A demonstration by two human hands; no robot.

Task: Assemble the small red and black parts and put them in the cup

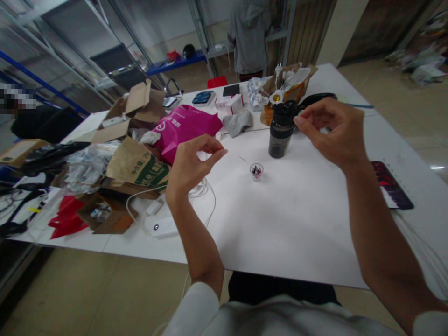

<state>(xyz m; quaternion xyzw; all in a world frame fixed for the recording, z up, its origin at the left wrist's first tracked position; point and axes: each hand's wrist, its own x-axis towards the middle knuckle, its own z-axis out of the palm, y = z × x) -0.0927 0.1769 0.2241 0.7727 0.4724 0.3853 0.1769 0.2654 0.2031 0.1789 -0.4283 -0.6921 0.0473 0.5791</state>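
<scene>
My left hand [192, 163] is raised over the table, thumb and forefinger pinched together. Whatever may be in that pinch is too small to make out. Over on the right, my right hand [338, 133] is also up in a pinch, and any thing between its fingertips cannot be made out. Between the hands, a small clear cup [256, 172] with dark and red bits in it stands on the white table [280, 219]. A thin, short, dark sliver [242, 159] shows just behind the cup. Close to my right fingertips stands a dark, see-through drinking bottle [281, 130], upright with its black lid on.
At left are a magenta plastic bag [185, 128], a brown paper bag [136, 163], open cardboard boxes [108, 212] and a white charger with cable [164, 227]. A phone [392, 185] lies at right. Behind are a grey cloth [238, 122] and small white boxes [234, 104].
</scene>
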